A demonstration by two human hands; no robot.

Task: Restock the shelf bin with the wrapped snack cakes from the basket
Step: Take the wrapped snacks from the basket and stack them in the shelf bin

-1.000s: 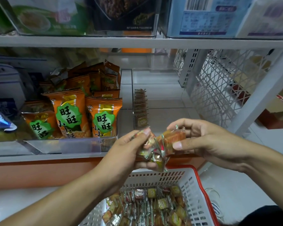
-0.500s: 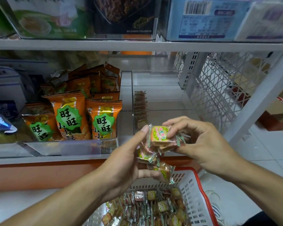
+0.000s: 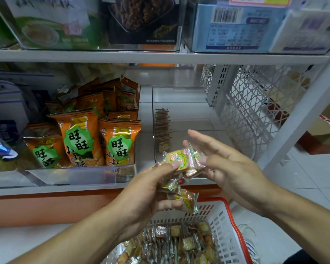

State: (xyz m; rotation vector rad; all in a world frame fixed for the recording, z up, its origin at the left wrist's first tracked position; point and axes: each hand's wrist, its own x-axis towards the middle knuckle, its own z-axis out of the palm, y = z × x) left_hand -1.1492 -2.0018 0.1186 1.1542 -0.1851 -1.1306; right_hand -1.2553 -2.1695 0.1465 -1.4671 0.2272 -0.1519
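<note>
**A:** What has changed in the last second?

**B:** The small bundle of wrapped cakes (image 3: 176,180) has been raised from just above the basket (image 3: 234,223) to the height of the shelf edge. One cake (image 3: 179,159), with a pink and green label, has been turned face-up on top of the bundle. A second ago it was pinched by the right hand (image 3: 231,168); now that pinch has been released.

**A:** What does that mean for the restocking?

**B:** The handful appears to have been sorted and squared up, so it can probably be set into the clear bin (image 3: 189,111) directly behind it. Only one thin row of cakes (image 3: 162,128) is stood along the bin's left wall, so most of the work is judged to be left (plenty more cakes are seen lying in the basket below).

**A:** How is each hand held?

**B:** The bundle is gripped by the left hand (image 3: 147,195), with fingers curled beneath and the thumb pressed on the top cake. The right hand is spread nearly flat, fingers straight and pointed toward the bin. Its palm is laid against the right end of the top wrapper, or just beside it; contact cannot be confirmed because the wrapper edge is blurred.

**A:** And beside the bin?

**B:** Orange snack bags (image 3: 120,143) are packed into the neighbouring compartment on the left.
</note>
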